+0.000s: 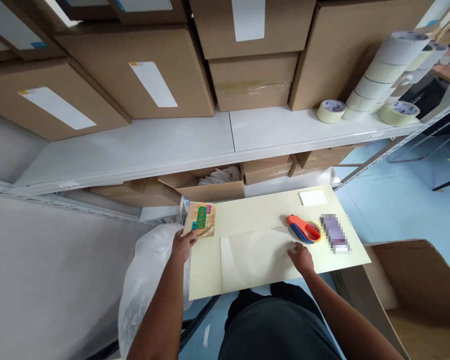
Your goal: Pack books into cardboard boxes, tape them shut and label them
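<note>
My left hand [183, 245] grips the lower left edge of a small book [199, 220] with a tan cover, a green label and a pink patch. The book is over the left back part of a cream tabletop [255, 205]. A large white sheet of paper [255, 255] lies across the middle of the tabletop. By the sheet's right side is my right hand [302, 257], fingers loosely bent and thumb apart from them, with nothing visible in it. Just beyond that hand sits a red and blue tape dispenser [303, 230] with a yellow roll.
A pixelated purple item [334, 232] and a white card [312, 197] lie on the tabletop's right. Behind, a shelf [195, 145] bears cardboard boxes [150, 75] and stacked tape rolls [382, 70]. An open carton [416, 280] stands right, a translucent plastic bag [146, 275] left.
</note>
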`<state>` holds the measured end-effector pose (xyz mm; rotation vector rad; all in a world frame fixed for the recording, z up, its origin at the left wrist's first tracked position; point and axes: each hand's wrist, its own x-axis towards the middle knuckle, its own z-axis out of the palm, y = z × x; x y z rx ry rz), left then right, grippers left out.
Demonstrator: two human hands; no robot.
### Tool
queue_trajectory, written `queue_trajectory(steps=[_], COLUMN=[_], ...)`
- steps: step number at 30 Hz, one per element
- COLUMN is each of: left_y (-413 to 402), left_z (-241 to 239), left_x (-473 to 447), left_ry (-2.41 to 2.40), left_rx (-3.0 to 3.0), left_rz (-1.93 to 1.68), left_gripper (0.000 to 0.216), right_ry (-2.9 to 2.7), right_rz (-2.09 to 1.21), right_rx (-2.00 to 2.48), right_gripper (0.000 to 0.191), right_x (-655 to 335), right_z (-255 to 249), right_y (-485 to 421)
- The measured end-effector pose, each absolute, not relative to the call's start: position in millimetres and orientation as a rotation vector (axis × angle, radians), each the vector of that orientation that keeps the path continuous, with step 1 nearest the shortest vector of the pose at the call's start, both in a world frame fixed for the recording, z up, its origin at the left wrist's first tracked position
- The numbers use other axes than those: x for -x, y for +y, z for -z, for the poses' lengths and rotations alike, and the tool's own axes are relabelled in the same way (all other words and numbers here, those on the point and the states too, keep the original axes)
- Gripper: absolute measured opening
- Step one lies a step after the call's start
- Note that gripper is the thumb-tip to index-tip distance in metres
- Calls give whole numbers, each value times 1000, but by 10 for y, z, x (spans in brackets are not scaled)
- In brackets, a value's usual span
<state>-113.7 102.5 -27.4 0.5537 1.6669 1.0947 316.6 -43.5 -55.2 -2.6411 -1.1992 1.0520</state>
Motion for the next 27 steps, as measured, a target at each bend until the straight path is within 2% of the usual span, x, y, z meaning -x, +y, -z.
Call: queue_trajectory(steps=[4, 9, 16, 23, 27], left_y=[476, -481, -878, -866, -861], left_z=[194, 516, 900, 896, 836], left_x=[833, 16, -452, -506, -561], left_ry=[1403, 1422, 1588, 1689, 1673], left_rx=[-488, -363, -395, -595, -645], left_rz=[-1075, -889, -784, -717, -666], left_gripper=[60, 76, 66, 59, 57], right_ry=[-1154, -1180, -1281, -1348, -1401], right_rz=[-1081, -1120, -1171, -1139, -1181], right_rx=[2680, 2714, 2667, 2495, 2291], right_gripper=[53, 40, 26, 19, 26], right_x=[-3185, -3157, -3177, -3156, -3097], right_z=[562, 600, 600, 510, 320], right_y=[-317, -223, -188, -176, -201])
